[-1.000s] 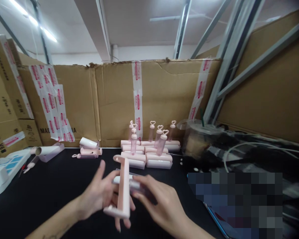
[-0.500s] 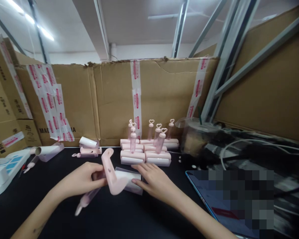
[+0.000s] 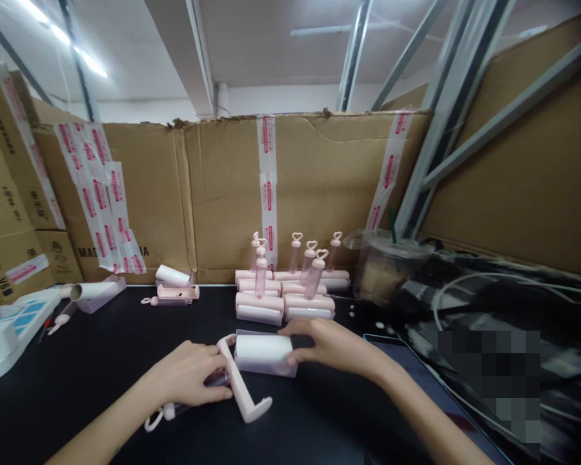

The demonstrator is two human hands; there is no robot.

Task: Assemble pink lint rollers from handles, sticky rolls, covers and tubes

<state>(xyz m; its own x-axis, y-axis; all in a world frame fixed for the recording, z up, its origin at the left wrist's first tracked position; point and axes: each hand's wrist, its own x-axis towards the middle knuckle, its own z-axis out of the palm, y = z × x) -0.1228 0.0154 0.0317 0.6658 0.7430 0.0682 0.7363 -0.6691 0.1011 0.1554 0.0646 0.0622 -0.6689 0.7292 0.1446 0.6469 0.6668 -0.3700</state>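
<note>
My left hand point(image 3: 191, 374) is closed round the clear handle of a pink lint roller frame point(image 3: 242, 387), close to the black table. The frame's two end arms stick out with no roll between them, and a heart-shaped loop point(image 3: 153, 421) shows at the handle's near end. My right hand point(image 3: 319, 345) grips the right end of a white adhesive roll point(image 3: 264, 349) that lies in a clear plastic cover point(image 3: 271, 370), thumb in front and fingers behind. The frame's upper end lies beside the roll's left end; whether they touch I cannot tell.
Several assembled lint rollers point(image 3: 259, 307) stand handle-up behind my hands. Loose roller parts point(image 3: 177, 292) lie at back left, near a white power strip point(image 3: 10, 336). On the right are a tablet point(image 3: 416, 381), tangled cables point(image 3: 489, 284) and a drink cup point(image 3: 380, 268); cardboard point(image 3: 223, 181) walls the back.
My left hand has lowered the pink frame to the table and turned it. My right hand, earlier resting over the roll and cover, now grips their right end, shifted slightly right.
</note>
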